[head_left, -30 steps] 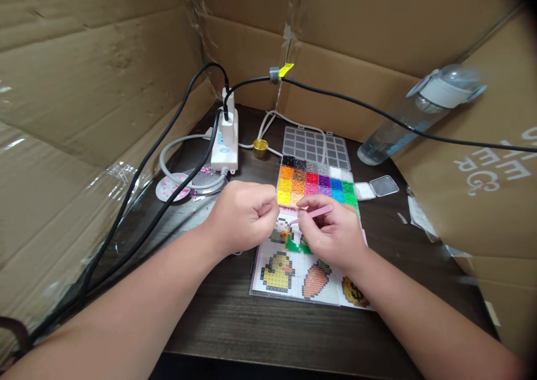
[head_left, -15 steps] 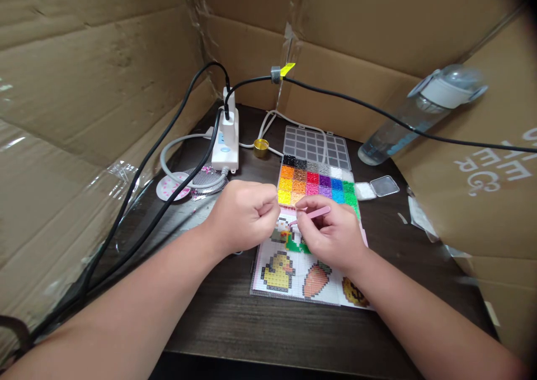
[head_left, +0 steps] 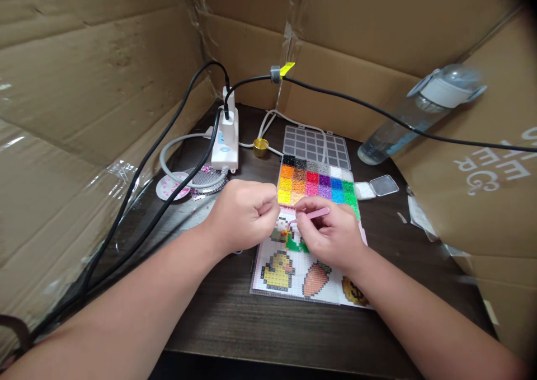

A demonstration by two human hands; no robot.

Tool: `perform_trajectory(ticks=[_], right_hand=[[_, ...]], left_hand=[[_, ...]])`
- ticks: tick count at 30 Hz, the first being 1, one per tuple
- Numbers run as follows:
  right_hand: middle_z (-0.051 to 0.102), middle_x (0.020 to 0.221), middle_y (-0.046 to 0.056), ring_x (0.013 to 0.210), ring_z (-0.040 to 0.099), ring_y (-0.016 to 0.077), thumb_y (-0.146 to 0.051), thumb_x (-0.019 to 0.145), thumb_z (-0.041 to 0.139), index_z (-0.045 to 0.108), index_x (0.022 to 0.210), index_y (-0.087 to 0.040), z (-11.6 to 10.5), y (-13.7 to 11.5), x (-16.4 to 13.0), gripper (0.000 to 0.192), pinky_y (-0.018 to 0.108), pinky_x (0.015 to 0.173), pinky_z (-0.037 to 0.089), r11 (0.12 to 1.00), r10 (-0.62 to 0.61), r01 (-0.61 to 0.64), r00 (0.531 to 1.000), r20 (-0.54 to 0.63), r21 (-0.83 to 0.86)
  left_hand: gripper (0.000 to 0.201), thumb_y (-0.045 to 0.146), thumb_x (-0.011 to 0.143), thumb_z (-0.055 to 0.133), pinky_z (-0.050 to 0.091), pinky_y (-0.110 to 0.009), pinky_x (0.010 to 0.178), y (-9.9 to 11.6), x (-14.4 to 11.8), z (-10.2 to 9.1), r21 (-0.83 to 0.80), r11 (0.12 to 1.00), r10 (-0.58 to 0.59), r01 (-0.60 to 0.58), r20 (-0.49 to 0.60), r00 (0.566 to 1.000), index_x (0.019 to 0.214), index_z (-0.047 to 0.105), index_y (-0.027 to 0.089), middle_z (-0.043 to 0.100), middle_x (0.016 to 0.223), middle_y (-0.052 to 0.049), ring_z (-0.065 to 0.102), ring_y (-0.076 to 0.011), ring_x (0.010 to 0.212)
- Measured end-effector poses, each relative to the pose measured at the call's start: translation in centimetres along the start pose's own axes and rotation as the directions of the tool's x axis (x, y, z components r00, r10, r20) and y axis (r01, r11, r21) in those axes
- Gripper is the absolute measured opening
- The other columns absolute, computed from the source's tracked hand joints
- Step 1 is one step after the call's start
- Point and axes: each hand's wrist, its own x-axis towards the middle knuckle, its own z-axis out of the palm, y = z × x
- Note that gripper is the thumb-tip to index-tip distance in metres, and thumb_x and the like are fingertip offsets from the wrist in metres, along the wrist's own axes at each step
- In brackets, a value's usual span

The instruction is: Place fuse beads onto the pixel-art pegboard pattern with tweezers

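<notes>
**Pink tweezers pinched over a bead board**

The right hand (head_left: 331, 237) pinches slim pink tweezers (head_left: 310, 215) between thumb and fingers, tips slanting down-left onto the pegboard (head_left: 293, 271). The left hand (head_left: 243, 215) is curled into a loose fist just beside it; whether it holds anything cannot be told. The flat, studded board lies on the dark wood-grain table (head_left: 260, 329) and carries a yellow duck (head_left: 278, 271) and an orange carrot (head_left: 315, 279) in beads. Behind the hands sits a compartmented bead box (head_left: 314, 181), bright colours in rows. Black cables (head_left: 168, 145) run across the left side, a clear bottle (head_left: 419, 111) leans on the cardboard wall.
</notes>
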Motion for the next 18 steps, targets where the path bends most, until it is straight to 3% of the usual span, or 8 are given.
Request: perform_trajectory(ticks=[4, 7, 12, 18], right_hand=[[0.061, 0.056, -0.003, 0.039, 0.049, 0.0067, -0.01, 0.078, 0.058, 0.063, 0.084, -0.017, -0.1, 0.1, -0.1, 0.01, 0.021, 0.04, 0.04, 0.999, 0.042, -0.042, 0.999, -0.02, 0.015], [0.06, 0.054, -0.003, 0.039, 0.051, 0.008, -0.014, 0.077, 0.06, 0.063, 0.084, -0.017, -0.2, 0.3, 0.6, 0.008, 0.021, 0.038, 0.04, 0.988, 0.146, -0.141, 0.985, -0.088, 0.063], [0.063, 0.057, 0.0, 0.042, 0.057, 0.0114, -0.017, 0.075, 0.062, 0.062, 0.084, -0.017, 0.5, 1.4, 3.6, 0.009, 0.023, 0.04, 0.046, 0.887, 0.423, -0.346, 0.873, -0.241, 0.305], [0.06, 0.053, -0.003, 0.032, 0.052, 0.0105, -0.019, 0.075, 0.062, 0.058, 0.087, -0.017, 2.1, 2.7, 5.4, 0.013, 0.021, 0.03, 0.042, 0.738, 0.62, -0.5, 0.768, -0.162, 0.452]], left_hand=[[0.037, -0.002, 0.064, 0.052, 0.016, -0.02, 0.045, 0.0, 0.0, 0.0, -0.003, 1.0, -0.006, 0.006, 0.002, 1.0, 0.055, 0.021, 0.016, 0.019, 0.05, 0.008, 0.018, -0.0029, 0.046], [0.037, -0.002, 0.065, 0.052, 0.017, -0.02, 0.046, 0.0, -0.1, 0.0, -0.002, 1.0, -0.012, 0.012, 0.013, 1.0, 0.055, 0.021, 0.016, 0.019, 0.05, 0.008, 0.018, -0.0031, 0.047], [0.036, -0.001, 0.065, 0.051, 0.017, -0.022, 0.046, 0.0, -0.1, 0.0, 0.004, 1.0, -0.003, 0.003, 0.019, 1.0, 0.054, 0.022, 0.016, 0.02, 0.05, 0.008, 0.019, -0.0036, 0.046], [0.035, -0.001, 0.065, 0.05, 0.017, -0.021, 0.045, 0.0, -0.1, 0.1, 0.008, 1.0, 0.003, -0.004, 0.02, 1.0, 0.053, 0.022, 0.016, 0.02, 0.05, 0.008, 0.019, -0.0039, 0.046]])
